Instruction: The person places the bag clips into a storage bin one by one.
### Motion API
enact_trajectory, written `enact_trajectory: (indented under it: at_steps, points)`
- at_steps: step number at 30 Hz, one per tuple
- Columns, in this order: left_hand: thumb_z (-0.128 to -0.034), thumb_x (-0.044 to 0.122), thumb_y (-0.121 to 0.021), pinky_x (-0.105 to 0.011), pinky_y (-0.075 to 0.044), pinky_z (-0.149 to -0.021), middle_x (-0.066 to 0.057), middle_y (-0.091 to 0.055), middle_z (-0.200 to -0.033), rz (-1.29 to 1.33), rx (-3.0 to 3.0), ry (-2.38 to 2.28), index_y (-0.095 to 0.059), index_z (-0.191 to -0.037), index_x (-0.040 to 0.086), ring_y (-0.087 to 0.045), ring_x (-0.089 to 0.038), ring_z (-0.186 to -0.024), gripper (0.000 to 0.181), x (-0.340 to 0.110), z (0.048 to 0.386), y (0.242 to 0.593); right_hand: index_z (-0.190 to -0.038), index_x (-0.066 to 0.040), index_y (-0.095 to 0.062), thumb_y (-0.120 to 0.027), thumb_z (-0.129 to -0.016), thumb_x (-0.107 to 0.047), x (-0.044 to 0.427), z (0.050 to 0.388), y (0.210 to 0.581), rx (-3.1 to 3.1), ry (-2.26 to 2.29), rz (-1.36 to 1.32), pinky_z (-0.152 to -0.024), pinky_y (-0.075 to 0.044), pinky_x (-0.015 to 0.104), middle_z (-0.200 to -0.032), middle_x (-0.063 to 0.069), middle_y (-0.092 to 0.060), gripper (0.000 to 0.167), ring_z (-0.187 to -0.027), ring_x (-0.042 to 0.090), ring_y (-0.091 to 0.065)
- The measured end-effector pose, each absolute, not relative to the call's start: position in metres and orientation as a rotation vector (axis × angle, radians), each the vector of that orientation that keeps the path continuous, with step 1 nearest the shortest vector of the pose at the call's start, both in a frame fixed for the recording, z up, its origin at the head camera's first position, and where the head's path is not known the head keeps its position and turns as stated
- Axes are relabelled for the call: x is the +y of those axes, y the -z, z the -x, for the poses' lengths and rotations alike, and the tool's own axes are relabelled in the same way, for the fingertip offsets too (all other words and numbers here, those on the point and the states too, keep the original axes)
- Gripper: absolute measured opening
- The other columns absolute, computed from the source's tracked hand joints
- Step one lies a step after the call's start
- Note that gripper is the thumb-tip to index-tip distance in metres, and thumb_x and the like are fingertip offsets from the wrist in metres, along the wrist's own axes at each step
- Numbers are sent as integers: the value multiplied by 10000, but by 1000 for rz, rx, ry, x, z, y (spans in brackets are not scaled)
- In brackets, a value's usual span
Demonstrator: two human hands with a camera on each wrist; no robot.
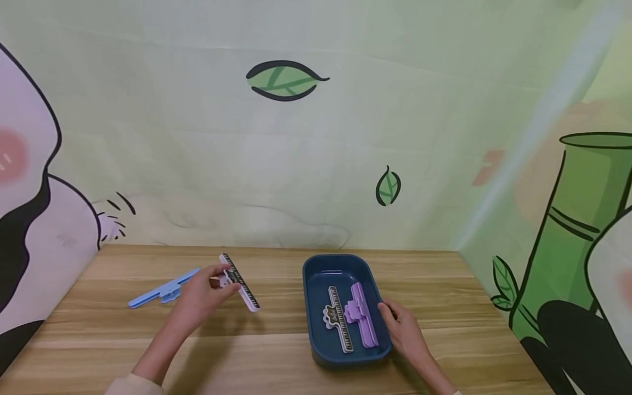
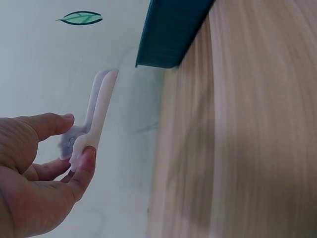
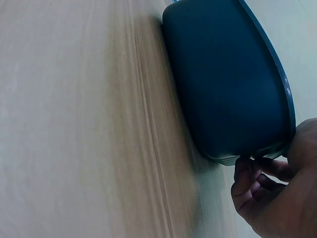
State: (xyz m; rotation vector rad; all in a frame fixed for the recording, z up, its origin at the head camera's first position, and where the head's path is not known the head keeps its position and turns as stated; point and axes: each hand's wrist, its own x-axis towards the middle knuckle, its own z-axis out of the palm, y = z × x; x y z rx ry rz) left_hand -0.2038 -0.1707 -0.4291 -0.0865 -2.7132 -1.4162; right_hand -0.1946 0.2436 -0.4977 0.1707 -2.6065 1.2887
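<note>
The left hand (image 1: pixel 199 299) pinches a white clip with a black patterned strip (image 1: pixel 242 285) above the table, left of a dark blue tray (image 1: pixel 307 307). In the left wrist view, thumb and fingers of the left hand (image 2: pixel 44 173) hold the pale clip (image 2: pixel 101 106) by its handle. Inside the tray lie a patterned white clip (image 1: pixel 340 321) and a purple clip (image 1: pixel 364 315), side by side. The right hand (image 1: pixel 407 334) grips the tray's right rim; the right wrist view shows the right hand (image 3: pixel 282 188) at the tray's edge (image 3: pixel 228 79).
A light blue clip (image 1: pixel 160 292) lies on the wooden table (image 1: pixel 266 362), behind and left of the left hand. A pale printed cloth (image 1: pixel 197 137) with leaves and bamboo hangs at the table's back edge.
</note>
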Motion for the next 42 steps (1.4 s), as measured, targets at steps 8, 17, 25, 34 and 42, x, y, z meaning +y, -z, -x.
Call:
enact_trajectory:
  at_steps: [8,17,25,34,42]
  points:
    - [-927,167,-787,-359,-567,-696,-169,-691,-1070,146,-2727,1389,-575,-1379,-92,-685,-313,-989,563,-167,201,414,-1097,33,-722,-594,-1049,-126,243,195,498,-2613,-1296,-166,-715,-495,276,-911,116,-697,209,-787,130,-561]
    - [-946,194,-768,-379,-572,-720,-182,-696,-1115,178,-2756,1364,-575,-1393,-69,-687,-320,-1016,554,-163,197,403,-1111,31,-722,-594,-1052,-132,243,196,498,-2616,-1318,-152,-720,-497,271,-923,118,-700,215,-795,133,-568]
    - [-950,213,-766,-388,-576,-729,-178,-698,-1120,200,-2774,1394,-566,-1403,-70,-685,-325,-1032,570,-156,196,396,-1080,29,-723,-596,-1048,-117,243,195,497,-2605,-1314,-160,-716,-493,270,-905,119,-692,196,-787,128,-562]
    - [-950,170,-766,-390,-592,-762,-197,-674,-1183,256,-2744,1465,-586,-1383,-65,-684,-333,-1051,524,-147,196,398,-1098,31,-724,-605,-1046,-133,242,193,495,-2609,-1279,-144,-732,-510,286,-939,136,-717,209,-803,134,-588]
    - [-942,135,-770,-381,-596,-767,-206,-676,-1169,310,-2708,1487,-598,-1354,-82,-689,-314,-1014,497,-138,198,399,-1116,37,-724,-602,-1046,-135,242,193,497,-2608,-1272,-147,-743,-525,308,-962,145,-729,222,-823,156,-614]
